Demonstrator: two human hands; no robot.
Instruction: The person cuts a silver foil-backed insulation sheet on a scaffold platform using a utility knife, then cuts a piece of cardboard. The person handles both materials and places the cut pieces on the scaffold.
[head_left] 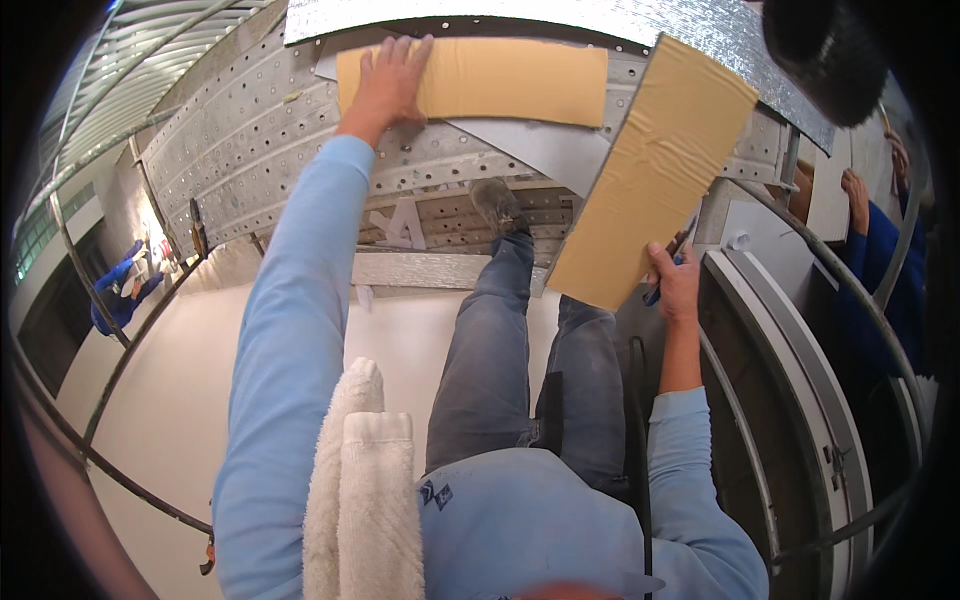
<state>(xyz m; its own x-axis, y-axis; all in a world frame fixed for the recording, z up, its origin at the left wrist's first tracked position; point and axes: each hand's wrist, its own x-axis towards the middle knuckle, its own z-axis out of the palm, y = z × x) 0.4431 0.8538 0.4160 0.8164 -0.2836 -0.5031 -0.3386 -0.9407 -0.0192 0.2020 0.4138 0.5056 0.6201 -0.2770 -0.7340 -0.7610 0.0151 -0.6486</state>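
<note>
My left hand (393, 88) lies on the left end of a yellow-faced strip (510, 80), fingers stretched and a little apart. That strip rests flat on a perforated metal platform (240, 140). My right hand (677, 280) grips the lower right edge of a second yellow-faced strip (660, 160), thumb on its face. This strip is tilted, its upper end reaching over a silver foil-faced sheet (400, 15). A slim dark and blue tool also shows at the right hand, partly hidden; its kind I cannot make out.
A grey-white sheet (540, 150) lies under the strips. Metal rails (850, 280) curve along the right, by a white frame (800, 370). Beyond them another person in dark blue (890, 270) handles a board. More people in blue (125, 290) are far left, below. My foot (498, 205) stands on a lower step.
</note>
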